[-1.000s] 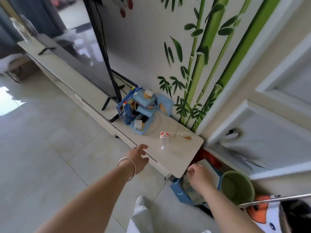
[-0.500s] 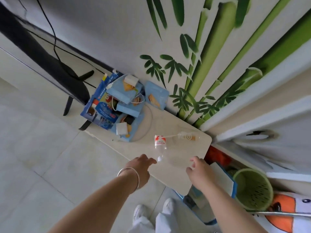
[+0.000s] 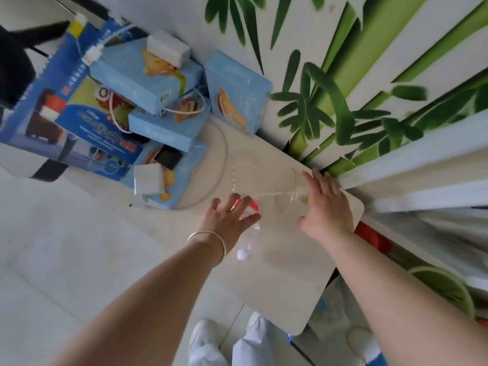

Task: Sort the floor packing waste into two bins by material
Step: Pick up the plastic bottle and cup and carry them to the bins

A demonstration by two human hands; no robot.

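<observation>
Two hands reach across the shelf, fingers spread, nothing clamped. Left hand lies over the bottle, which rests on its side; right hand touches the clear cup with its straw. Close each grip around the body, not the straw, then lift level. Green bin stands low right.

Silver bangle, white shoes, pale trousers
</observation>
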